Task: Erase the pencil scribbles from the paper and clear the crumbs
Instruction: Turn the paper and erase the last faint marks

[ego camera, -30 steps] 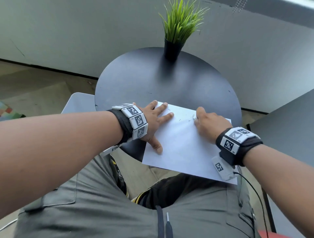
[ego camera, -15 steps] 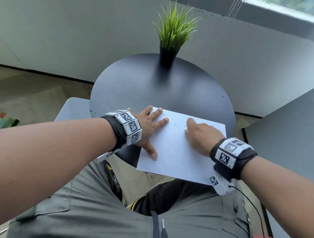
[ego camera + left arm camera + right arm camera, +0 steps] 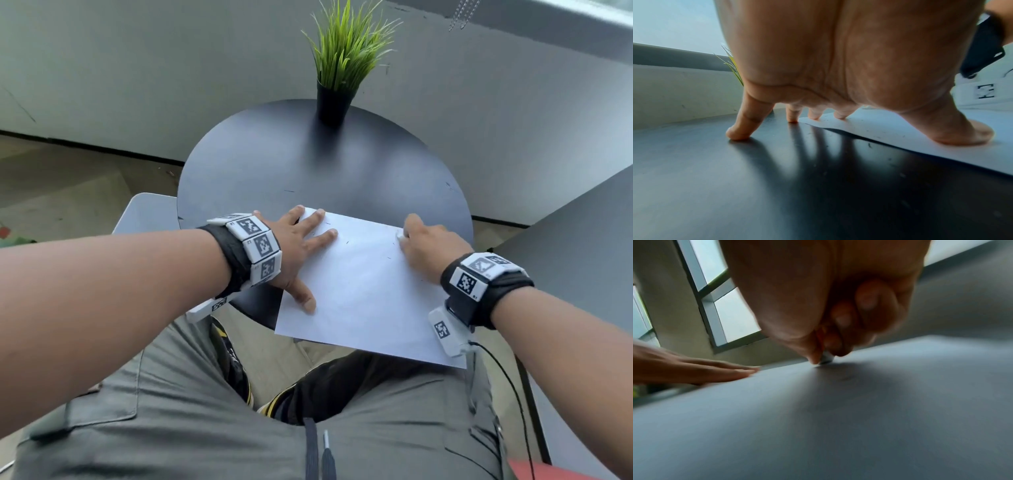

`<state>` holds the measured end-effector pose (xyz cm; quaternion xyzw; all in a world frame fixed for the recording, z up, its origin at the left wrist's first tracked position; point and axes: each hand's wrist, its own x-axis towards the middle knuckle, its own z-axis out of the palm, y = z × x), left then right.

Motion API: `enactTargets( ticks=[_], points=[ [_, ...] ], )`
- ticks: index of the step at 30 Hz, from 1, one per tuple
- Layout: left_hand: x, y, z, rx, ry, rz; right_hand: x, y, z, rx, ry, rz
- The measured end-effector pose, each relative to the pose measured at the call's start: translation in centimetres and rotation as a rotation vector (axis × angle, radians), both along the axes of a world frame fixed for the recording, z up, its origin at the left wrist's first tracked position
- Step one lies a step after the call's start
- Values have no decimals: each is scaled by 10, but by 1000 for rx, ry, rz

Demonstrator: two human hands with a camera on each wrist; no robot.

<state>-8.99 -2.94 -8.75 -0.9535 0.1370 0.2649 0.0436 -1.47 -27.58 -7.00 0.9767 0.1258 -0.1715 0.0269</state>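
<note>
A white sheet of paper (image 3: pixel 363 291) lies on the near edge of a round black table (image 3: pixel 274 164), its near part hanging over my lap. My left hand (image 3: pixel 298 246) lies flat with spread fingers, pressing the paper's left edge; the little finger (image 3: pixel 742 128) rests on the bare table. My right hand (image 3: pixel 424 246) pinches a small white eraser (image 3: pixel 400 237) between thumb and fingers, its tip (image 3: pixel 826 361) pressed on the paper near the far right corner. Small dark crumbs (image 3: pixel 347 242) dot the paper, and more crumbs (image 3: pixel 869 144) lie by its left edge.
A black pot with green grass-like plant (image 3: pixel 337 68) stands at the table's far edge. A grey wall rises behind. A second dark table (image 3: pixel 582 240) sits to the right, a light chair seat (image 3: pixel 144 212) to the left. My grey-trousered legs are under the paper.
My right hand with the eraser slid left and back right across the paper's far part. The left hand stayed flat on the paper's left edge. My head tilted a little.
</note>
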Motion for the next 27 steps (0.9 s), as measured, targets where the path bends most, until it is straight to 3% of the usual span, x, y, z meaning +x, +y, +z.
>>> enactTargets(
  ticks=[2,7,12,14,18,19,23,25,27],
  points=[
    [0,0,-1,-5,-1,6,5,-5,7,4,-17,-41],
    [-1,-1,2,-9,7,13,-67,23,-2,77,141,362],
    [0,-1,0,-3,-6,7,-7,-14,6,-6,22,67],
    [0,-1,1,-5,-7,8,-17,-3,8,-22,23,135],
    [-1,-2,2,-6,8,20,-95,41,8,-4,201,572],
    [-1,-2,1,-6,12,22,-97,43,7,-13,213,608],
    [1,-1,-1,-19,17,30,-41,25,8,-23,43,312],
    [1,-1,-2,-17,14,29,-49,31,6,-25,20,374],
    [0,-1,-3,-17,11,30,-83,47,4,13,123,576]
  ],
)
